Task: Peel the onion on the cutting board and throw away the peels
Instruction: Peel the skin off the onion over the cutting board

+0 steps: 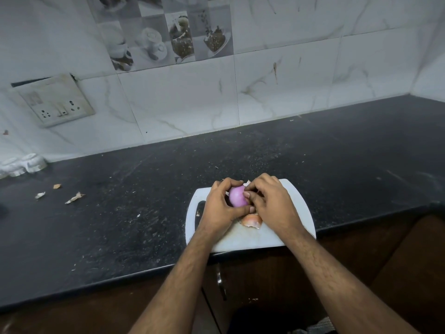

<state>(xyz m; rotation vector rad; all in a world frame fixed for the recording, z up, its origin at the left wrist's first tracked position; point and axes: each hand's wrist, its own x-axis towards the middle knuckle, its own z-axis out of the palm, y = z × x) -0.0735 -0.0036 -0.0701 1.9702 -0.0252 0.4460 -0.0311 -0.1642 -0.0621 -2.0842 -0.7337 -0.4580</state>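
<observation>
**Onion between both hands over the white board**

A dark speckled stone counter [120, 213] is running along a wall of glossy white marble-look tiles [289, 80], with a band of grey picture tiles [163, 32] set higher up. A yellowed socket plate [54, 101] is sitting crooked on the wall at left, and a lumpy white holder [22, 163] is standing below it at the counter's back edge. Three dry, papery scraps [74, 198] are lying on the stone at left, well apart from the work. Brown cabinet fronts [409, 249] are showing under the counter's edge.

A white plastic board [298, 213] with rounded corners and a slot handle on its left side is lying at the counter's near edge. Above it the left hand [220, 208] is cupping the onion [237, 196], its fingers curling over the far side and its thumb pressing along the near side. The onion's visible face is smooth, round and pale purple. The right hand [272, 201] is closing in from the right, its fingertips pinching at the onion's right side, where a pale flake of skin [247, 183] is sticking up behind. A curved, orange-brown peel [251, 220], thin and shell-like, is resting on the board just below the hands.
</observation>
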